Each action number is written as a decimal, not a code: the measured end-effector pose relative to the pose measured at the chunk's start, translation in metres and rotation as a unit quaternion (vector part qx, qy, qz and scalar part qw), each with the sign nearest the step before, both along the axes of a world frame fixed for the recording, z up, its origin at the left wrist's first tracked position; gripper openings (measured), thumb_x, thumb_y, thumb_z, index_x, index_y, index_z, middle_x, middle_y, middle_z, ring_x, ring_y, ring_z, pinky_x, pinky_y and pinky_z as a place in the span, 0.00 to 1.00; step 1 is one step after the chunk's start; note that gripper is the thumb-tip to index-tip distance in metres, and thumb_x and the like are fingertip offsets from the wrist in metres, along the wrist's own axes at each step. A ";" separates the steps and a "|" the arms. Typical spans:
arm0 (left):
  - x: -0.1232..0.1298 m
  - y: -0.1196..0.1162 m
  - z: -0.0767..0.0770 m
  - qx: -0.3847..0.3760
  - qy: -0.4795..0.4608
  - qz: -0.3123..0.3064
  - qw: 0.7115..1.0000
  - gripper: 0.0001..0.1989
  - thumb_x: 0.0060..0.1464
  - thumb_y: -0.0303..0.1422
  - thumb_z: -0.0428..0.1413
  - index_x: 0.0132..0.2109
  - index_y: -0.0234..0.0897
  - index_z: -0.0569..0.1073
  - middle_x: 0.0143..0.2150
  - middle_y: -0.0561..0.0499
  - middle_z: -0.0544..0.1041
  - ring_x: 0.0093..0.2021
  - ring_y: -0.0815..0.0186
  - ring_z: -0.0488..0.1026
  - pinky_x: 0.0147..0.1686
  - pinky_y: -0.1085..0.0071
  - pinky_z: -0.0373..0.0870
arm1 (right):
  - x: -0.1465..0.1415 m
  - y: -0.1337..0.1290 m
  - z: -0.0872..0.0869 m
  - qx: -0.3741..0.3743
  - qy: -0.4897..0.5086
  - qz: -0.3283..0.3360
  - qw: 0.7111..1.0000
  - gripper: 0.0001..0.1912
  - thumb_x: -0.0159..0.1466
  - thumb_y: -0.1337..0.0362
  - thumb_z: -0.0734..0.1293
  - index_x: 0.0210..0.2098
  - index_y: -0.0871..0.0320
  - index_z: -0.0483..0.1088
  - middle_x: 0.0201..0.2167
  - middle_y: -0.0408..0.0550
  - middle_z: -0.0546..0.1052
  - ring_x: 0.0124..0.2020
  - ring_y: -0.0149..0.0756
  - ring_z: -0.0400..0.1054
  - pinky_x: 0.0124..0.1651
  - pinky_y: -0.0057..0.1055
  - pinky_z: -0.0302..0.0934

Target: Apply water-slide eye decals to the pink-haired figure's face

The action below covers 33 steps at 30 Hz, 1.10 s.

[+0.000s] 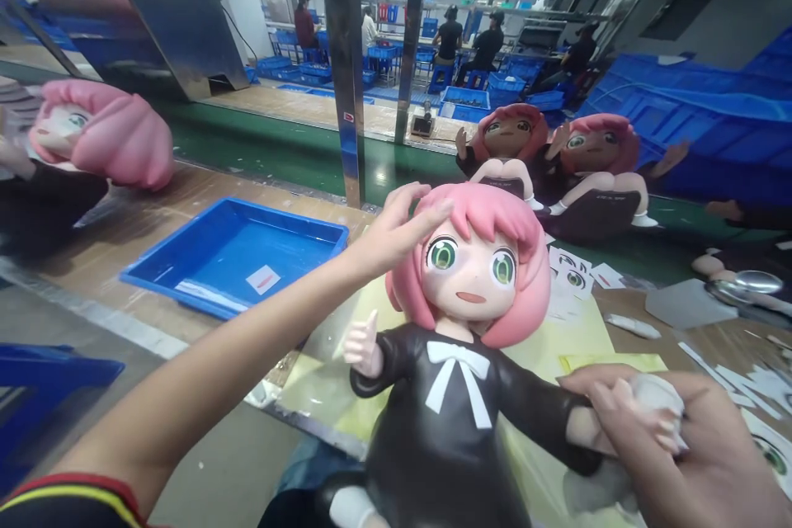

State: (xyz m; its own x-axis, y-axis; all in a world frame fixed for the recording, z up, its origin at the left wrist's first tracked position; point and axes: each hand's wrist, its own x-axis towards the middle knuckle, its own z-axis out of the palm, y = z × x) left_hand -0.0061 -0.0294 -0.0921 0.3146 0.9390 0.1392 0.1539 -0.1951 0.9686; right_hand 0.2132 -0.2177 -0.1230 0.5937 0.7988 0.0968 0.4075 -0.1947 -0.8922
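A large doll (470,289) with pink hair, green eyes, a black dress and a white bow lies face up before me. My left hand (412,223) rests on top of its pink hair, fingers spread and apart. At the right, my right hand (686,437) is closed around a crumpled white wad (657,400), beside the doll's outstretched hand, which it overlaps. Whether my right fingers also grip the doll's hand is hard to tell. Yellow sheets (575,334) lie under the doll.
A blue tray (235,305) with a small card stands at the left. Another pink-haired doll (117,132) lies beyond it. Two dolls sit on the green belt (247,144) at the back right. Eye-print cards (572,276) and paper strips lie right. Several people sit far off.
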 end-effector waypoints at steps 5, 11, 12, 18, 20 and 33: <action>-0.020 -0.042 -0.010 -0.003 -0.143 0.010 0.990 0.24 0.63 0.54 0.55 0.42 0.35 0.76 0.47 0.45 0.80 0.51 0.59 0.78 0.57 0.65 0.73 | 0.010 0.008 -0.025 0.127 0.023 0.018 0.991 0.23 0.58 0.45 0.75 0.36 0.56 0.65 0.30 0.47 0.77 0.22 0.37 0.71 0.19 0.27 0.63; -0.026 -0.094 -0.024 -0.028 -0.181 -0.044 0.982 0.21 0.59 0.45 0.60 0.24 0.35 0.73 0.19 0.50 0.74 0.22 0.65 0.76 0.29 0.70 0.74 | 0.005 0.017 -0.037 0.219 0.002 0.002 0.976 0.16 0.60 0.56 0.73 0.35 0.56 0.63 0.28 0.43 0.76 0.28 0.37 0.75 0.32 0.30 0.69; -0.023 -0.097 -0.026 -0.030 -0.190 -0.036 0.981 0.22 0.58 0.43 0.60 0.21 0.36 0.69 0.15 0.53 0.69 0.18 0.66 0.72 0.27 0.70 0.73 | 0.004 0.017 -0.036 0.226 0.002 -0.002 0.974 0.16 0.60 0.57 0.73 0.36 0.56 0.62 0.28 0.42 0.75 0.29 0.37 0.75 0.33 0.31 0.69; -0.011 -0.096 -0.027 -0.027 -0.225 -0.021 0.974 0.24 0.53 0.40 0.61 0.17 0.38 0.61 0.11 0.57 0.60 0.13 0.69 0.66 0.22 0.70 0.68 | -0.001 0.006 -0.030 0.244 -0.007 -0.006 0.970 0.16 0.60 0.60 0.73 0.35 0.54 0.60 0.31 0.41 0.71 0.31 0.39 0.76 0.34 0.34 0.69; -0.011 -0.095 -0.027 -0.031 -0.227 -0.021 0.973 0.24 0.52 0.40 0.61 0.17 0.38 0.60 0.11 0.57 0.60 0.12 0.69 0.65 0.22 0.69 0.68 | -0.001 0.004 -0.030 0.241 -0.010 -0.004 0.970 0.16 0.62 0.59 0.74 0.36 0.53 0.61 0.32 0.43 0.71 0.34 0.40 0.76 0.36 0.35 0.70; -0.024 -0.101 -0.030 -0.075 -0.213 -0.036 0.973 0.25 0.62 0.41 0.59 0.20 0.37 0.62 0.12 0.57 0.61 0.16 0.69 0.67 0.29 0.69 0.70 | -0.001 -0.004 -0.040 0.172 0.004 -0.053 0.984 0.22 0.58 0.47 0.76 0.35 0.56 0.66 0.30 0.45 0.77 0.32 0.38 0.76 0.31 0.27 0.69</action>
State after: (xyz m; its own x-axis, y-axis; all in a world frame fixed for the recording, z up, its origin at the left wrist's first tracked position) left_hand -0.0299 -0.1305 -0.1220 0.3239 0.9365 0.1344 -0.2773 -0.0419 0.9599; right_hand 0.2123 -0.2215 -0.1628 0.6732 0.6534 0.3462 0.3945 0.0786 -0.9155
